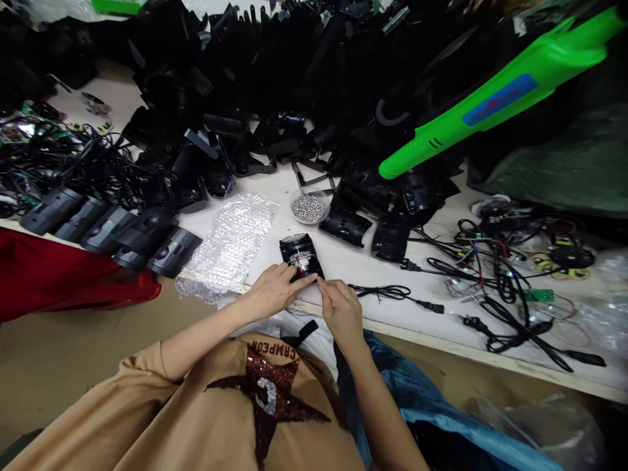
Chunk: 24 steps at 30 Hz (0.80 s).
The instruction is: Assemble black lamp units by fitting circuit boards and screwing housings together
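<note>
An open black plastic housing (289, 247) lies at the table's front edge, with a round light-coloured part and thin red wires inside it. My left hand (275, 289) holds it down from the left, the index finger stretched along its near edge. At the housing's near right corner my right hand (342, 307) is closed, thumb and index finger pinched together; what lies between them is too small to make out. A black power cord (387, 291) runs out to the right from beside my right hand.
Behind the housing stands a clear bowl of small screws (308, 208). Bubble wrap (235, 235) and several black housings (169, 252) are to the left. Wired circuit parts (537, 296) lie right. A green tool-like thing (490, 98) juts over black parts piled at the back.
</note>
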Available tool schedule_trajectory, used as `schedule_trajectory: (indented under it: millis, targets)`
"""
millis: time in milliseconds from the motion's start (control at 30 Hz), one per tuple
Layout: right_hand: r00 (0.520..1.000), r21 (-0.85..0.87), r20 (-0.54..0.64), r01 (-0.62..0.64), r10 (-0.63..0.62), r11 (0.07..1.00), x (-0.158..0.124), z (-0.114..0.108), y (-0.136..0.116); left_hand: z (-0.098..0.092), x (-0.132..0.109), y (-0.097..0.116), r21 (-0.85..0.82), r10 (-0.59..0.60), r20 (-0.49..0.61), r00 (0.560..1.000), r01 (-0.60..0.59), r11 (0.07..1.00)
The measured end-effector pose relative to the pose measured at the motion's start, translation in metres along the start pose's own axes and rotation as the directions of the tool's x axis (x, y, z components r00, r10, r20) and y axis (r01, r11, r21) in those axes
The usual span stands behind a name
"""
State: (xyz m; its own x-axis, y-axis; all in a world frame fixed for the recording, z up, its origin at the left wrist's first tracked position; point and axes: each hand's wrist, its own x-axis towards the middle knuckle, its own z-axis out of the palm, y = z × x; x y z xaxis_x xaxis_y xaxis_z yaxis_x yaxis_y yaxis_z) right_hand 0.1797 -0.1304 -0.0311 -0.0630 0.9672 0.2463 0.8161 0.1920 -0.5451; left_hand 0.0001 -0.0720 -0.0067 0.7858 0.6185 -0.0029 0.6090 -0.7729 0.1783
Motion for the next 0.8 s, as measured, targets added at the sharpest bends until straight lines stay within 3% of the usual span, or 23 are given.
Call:
schedule_trajectory:
  millis: [200,467,600,800]
  targets:
    - [0.995,0.094,-0.078,-0.058,0.065,0.994,-0.005,0.001,0.001,-0.005,0.003,0.0,-0.007,-0.002,0.013,1.0,0.002,1.0]
    - [1.0,-0.17,0.024,-0.01,0.015,0.985,0.013,-0.006,-0.011,-0.001,0.004,-0.008,-0.074,0.09,0.069,0.994,-0.084,0.994]
    - [0.996,-0.246,-0.034,0.067,-0.077,0.967,0.012,-0.002,-0.009,-0.001,0.007,-0.006,-0.068,0.072,0.078,0.994,-0.067,0.995]
    - [0.972,-0.212,-0.108,0.183,-0.21,0.96,0.007,0.006,0.005,-0.003,0.013,-0.003,-0.077,0.036,0.097,0.995,-0.029,0.997]
